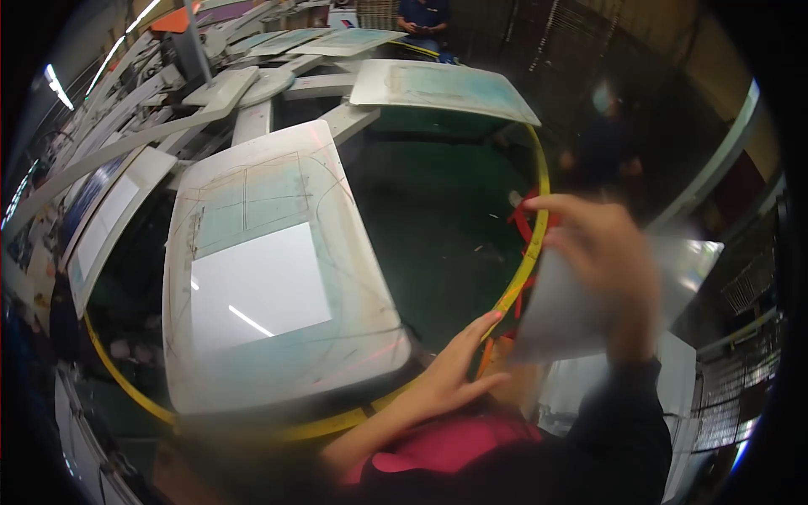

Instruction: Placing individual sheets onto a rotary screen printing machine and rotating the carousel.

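Note:
My left hand [450,374] is open, its fingers stretched out and the fingertips at the yellow curved rim [522,273]. Blurred by motion, my right hand [610,261] is raised on the right, thumb and index finger bent toward the left. A thin, glossy, translucent sheet [547,307] hangs tilted at the right hand and appears to be held by it; the exact grip is hidden. Left of my hands lies a pale, rounded-corner printing board [362,311], with drawn lines and bluish stains. On it rests a smooth white sheet [257,286] that reflects a ceiling light.
More boards surround the hub, including a far board [454,88] and a left board [109,223] bearing a white sheet. Pale metal arms [194,122] extend leftward. A white stack [581,387] sits below my right hand. A person [602,139] stands beyond the rim; another [421,21] is farther back.

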